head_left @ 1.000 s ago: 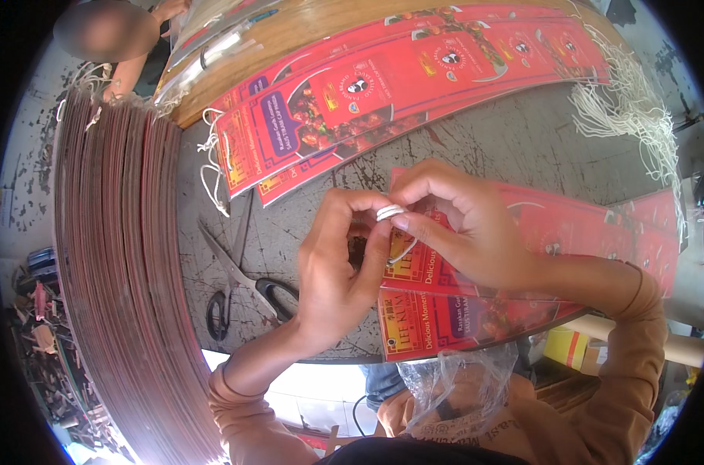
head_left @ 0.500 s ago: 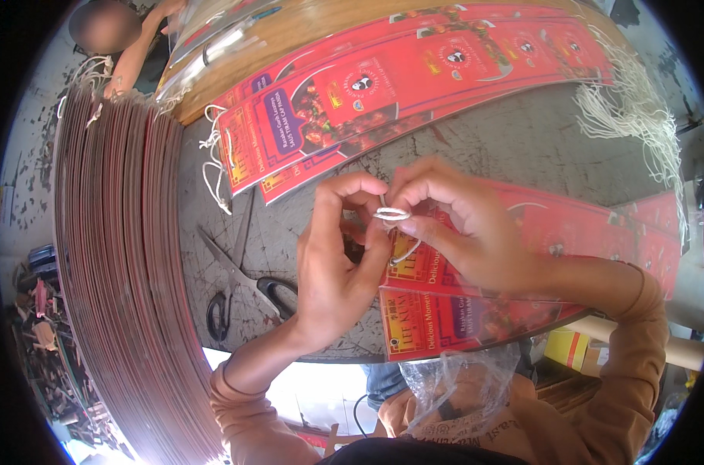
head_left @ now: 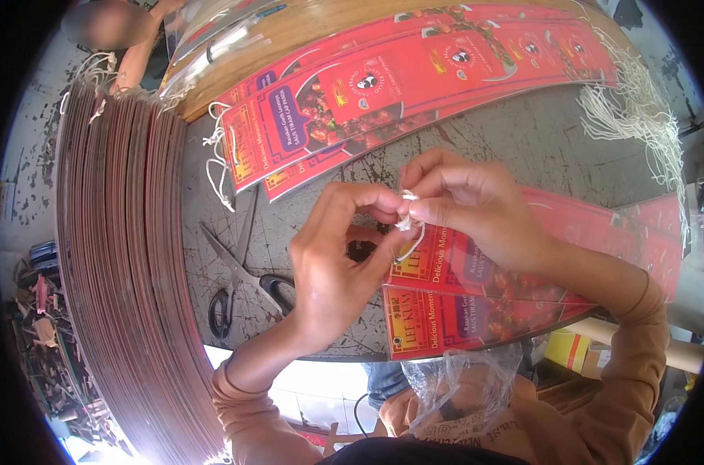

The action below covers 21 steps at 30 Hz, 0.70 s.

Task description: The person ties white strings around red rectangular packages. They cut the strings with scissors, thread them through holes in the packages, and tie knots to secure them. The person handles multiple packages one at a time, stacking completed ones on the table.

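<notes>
Both hands, my left hand and right hand, pinch a white string loop between fingertips, directly above the red card lying beneath them; scissors rest left on the worktop.

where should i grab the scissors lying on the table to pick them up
Probably by the black finger loops, coming from the near edge of the table. The scissors lie flat and open, blades pointing away toward the red cards, and the loops are the end closest to the left hand, with bare table around them.
</notes>
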Motion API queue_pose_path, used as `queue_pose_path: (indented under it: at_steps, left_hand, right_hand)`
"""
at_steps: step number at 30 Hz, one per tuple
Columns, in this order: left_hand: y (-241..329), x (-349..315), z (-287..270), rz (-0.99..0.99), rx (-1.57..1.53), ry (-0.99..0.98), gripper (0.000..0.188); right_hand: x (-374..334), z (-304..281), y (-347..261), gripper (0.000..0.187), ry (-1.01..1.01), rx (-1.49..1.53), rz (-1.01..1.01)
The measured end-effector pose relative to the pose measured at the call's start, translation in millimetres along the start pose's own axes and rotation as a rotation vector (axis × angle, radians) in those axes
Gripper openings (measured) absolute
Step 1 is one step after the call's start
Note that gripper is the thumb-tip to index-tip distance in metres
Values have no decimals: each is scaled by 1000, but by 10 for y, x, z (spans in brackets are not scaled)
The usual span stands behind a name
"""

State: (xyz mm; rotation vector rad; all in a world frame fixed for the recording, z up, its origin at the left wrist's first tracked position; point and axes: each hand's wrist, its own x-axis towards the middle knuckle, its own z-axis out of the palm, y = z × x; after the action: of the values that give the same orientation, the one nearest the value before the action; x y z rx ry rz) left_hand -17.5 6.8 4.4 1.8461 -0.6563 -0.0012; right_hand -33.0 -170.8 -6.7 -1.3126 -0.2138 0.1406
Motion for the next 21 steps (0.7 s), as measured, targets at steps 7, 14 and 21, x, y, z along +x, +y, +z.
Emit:
queue_pose_path:
  at_steps: [7,14,21]
  left_hand:
    - [12,-5,-23,-8,-30,25,20]
    - [-17,34,-72,27,37,76,12]
    - [-14,30,-100,43,-41,124,10]
  right_hand:
    - [-1,5,-18,13,-10,-21,-13]
    - [-25,35,95,19,-66,-168,-184]
    - [-57,93,57,29,-69,-427,-266]
